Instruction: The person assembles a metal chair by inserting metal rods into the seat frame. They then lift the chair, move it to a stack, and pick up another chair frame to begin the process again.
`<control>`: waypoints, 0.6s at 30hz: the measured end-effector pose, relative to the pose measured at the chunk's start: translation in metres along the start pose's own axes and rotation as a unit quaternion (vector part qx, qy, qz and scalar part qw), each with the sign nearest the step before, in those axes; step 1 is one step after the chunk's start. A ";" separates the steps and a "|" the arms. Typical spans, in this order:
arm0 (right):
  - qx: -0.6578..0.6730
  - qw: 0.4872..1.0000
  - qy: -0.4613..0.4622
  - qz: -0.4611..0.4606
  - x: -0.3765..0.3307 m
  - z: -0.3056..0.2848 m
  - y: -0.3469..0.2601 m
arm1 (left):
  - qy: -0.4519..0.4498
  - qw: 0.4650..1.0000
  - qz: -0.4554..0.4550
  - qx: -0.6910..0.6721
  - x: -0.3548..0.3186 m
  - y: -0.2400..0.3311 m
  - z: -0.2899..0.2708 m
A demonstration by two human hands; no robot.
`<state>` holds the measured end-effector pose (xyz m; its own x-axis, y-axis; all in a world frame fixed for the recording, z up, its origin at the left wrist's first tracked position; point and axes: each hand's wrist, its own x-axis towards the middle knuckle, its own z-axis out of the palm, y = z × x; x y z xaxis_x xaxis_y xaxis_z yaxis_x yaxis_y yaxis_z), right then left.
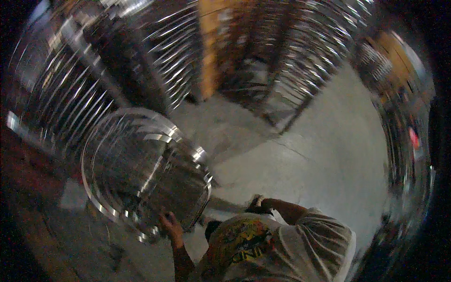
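Observation:
A large round shiny metal hoop-like frame (pixel 101 210) stands at my left, with a dark flat panel and a pale bar inside its rim. The picture is smeared by motion, so its exact kind is unclear. My left hand (pixel 170 225) is by the near edge of this frame, fingers apart, with nothing visible in it. Whether it touches the rim I cannot tell. My right forearm is bent across in front of my body. My right hand (pixel 256 203) shows as a dark blurred shape, its fingers unreadable, and a light band sits at the wrist.
Racks with rows of shiny curved metal pieces (pixel 310 51) rise ahead, and more racked pieces (pixel 84 103) stand at the left. A tan upright board (pixel 207 51) is between racks. Grey concrete floor (pixel 319 155) spreads ahead and right. Cardboard boxes (pixel 399 61) are far right.

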<state>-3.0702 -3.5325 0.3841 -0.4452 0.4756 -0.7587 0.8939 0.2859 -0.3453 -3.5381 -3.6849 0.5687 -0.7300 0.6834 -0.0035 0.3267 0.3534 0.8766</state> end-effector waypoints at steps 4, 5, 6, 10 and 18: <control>0.102 0.994 0.020 0.016 -0.035 0.052 0.093 | -0.369 0.893 0.149 0.208 -0.006 0.036 0.132; 0.121 0.992 0.040 0.009 -0.042 0.054 0.111 | -0.433 0.851 0.231 0.188 -0.007 0.036 0.166; 0.141 0.988 0.062 0.004 -0.051 0.056 0.130 | -0.465 0.833 0.233 0.190 -0.016 0.035 0.201; 0.332 0.943 0.015 0.028 -0.102 0.060 0.209 | -0.553 0.766 0.108 0.309 -0.055 0.053 0.334; 0.565 0.814 0.015 0.137 -0.213 0.064 0.388 | -0.599 0.705 0.025 0.380 -0.133 0.169 0.603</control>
<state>-2.6251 -3.5760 0.3763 -0.2063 0.4182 -0.8846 0.4305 -0.7731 -0.4658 -3.0239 -3.3309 0.4275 0.1751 0.5948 -0.7846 0.8932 0.2392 0.3807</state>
